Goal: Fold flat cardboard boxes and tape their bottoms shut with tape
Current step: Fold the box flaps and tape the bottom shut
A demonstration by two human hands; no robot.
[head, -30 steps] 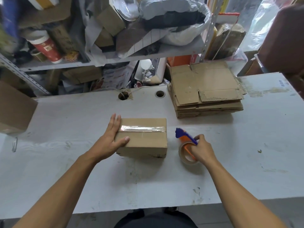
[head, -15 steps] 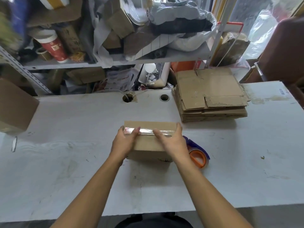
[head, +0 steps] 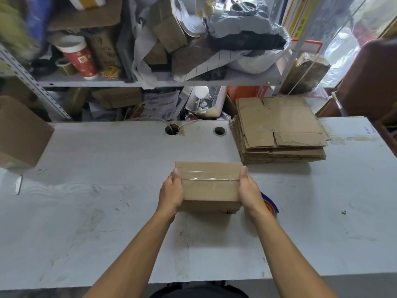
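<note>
On the white desk [head: 107,211], mid-surface, the taped box [head: 209,186] is gripped at both ends: left hand [head: 171,193] and right hand [head: 249,193] clamped on, thumbs laid over the tape.

A single wide-angle view is taken from head height, angled forward and down over a white table [head: 107,211]. Both forearms are seen entering from the bottom edge, close to the lens. Cluttered shelving [head: 150,82] is framed beyond the far edge.
</note>
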